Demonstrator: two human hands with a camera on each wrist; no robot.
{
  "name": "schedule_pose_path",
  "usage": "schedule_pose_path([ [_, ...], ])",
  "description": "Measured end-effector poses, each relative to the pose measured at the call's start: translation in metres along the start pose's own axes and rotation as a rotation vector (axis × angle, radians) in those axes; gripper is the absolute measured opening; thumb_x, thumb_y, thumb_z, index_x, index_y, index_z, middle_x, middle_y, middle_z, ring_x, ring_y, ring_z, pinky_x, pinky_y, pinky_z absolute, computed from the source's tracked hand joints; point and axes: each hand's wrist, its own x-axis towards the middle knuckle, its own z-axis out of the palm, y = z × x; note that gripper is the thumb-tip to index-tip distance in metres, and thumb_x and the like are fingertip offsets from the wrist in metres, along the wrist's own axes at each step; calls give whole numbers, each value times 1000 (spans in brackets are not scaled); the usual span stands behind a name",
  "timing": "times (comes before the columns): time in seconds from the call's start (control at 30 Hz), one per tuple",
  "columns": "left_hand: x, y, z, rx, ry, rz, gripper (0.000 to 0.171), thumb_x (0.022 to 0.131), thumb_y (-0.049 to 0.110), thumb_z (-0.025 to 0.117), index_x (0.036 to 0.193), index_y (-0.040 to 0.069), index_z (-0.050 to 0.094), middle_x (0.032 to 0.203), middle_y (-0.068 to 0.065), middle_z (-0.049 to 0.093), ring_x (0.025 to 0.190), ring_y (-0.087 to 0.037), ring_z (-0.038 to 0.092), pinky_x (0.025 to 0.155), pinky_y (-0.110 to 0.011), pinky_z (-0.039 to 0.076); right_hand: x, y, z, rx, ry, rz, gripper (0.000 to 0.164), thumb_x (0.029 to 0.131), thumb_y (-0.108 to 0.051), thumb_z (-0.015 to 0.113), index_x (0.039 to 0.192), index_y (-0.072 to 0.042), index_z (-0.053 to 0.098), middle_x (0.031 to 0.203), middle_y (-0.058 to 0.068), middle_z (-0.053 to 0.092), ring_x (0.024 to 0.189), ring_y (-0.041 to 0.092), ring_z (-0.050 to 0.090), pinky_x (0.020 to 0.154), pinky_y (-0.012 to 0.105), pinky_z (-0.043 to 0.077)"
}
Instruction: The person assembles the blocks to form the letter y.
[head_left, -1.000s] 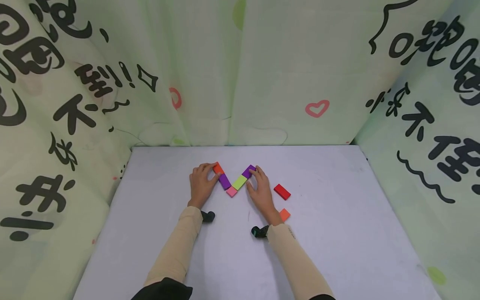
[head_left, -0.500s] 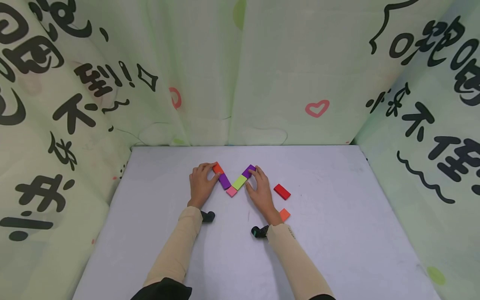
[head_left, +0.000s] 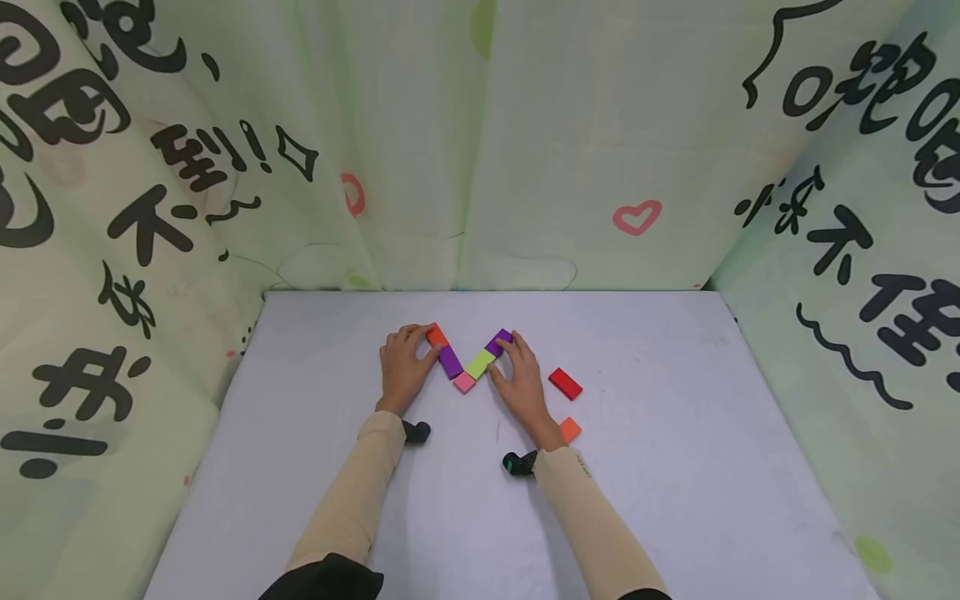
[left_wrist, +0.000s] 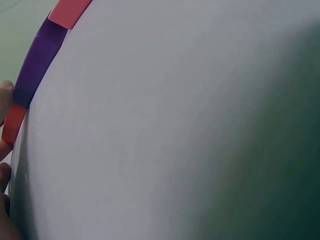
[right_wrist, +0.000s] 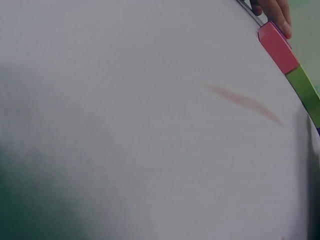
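Several coloured blocks form a V on the table in the head view. The left arm has an orange-red block at its far end, then a purple block. A pink block sits at the bottom. Up the right arm run a lime green block and a second purple block. My left hand pinches the orange-red block, thumb close to the purple one. My right hand holds the far right purple block, its thumb beside the lime green one.
To the right of the right hand lie a red block and an orange block, partly behind the wrist. A dark wrist camera sticks out from each sleeve. Printed curtains enclose the white table at the back and sides.
The right thumb has shifted slightly leftward along the lime green block. Both hands and the V of blocks otherwise stay in place.
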Motion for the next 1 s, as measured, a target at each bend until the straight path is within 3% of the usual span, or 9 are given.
schedule_pose_path([
  [0.33,0,-2,-2,-4,4,37,46,102,41,67,145,26,61,149,-3,53,130,-33,52,104,-53,38,1,-3,-1,-18,-18,7,53,101,-22,67,151,-10,51,169,21,31,156,42,32,125,61,29],
  [0.6,-1,-4,-1,-33,15,77,34,99,37,72,132,28,71,144,-1,58,125,-33,53,101,-54,38,0,-3,-1,-27,-8,0,54,100,-21,68,150,-9,52,168,22,32,155,43,34,124,62,30],
  [1.0,0,-6,2,-20,27,97,35,97,36,74,131,28,71,144,-1,59,124,-33,54,99,-55,37,-1,-3,0,-30,-17,25,54,101,-22,67,151,-10,51,169,20,30,156,42,32,125,60,29],
])
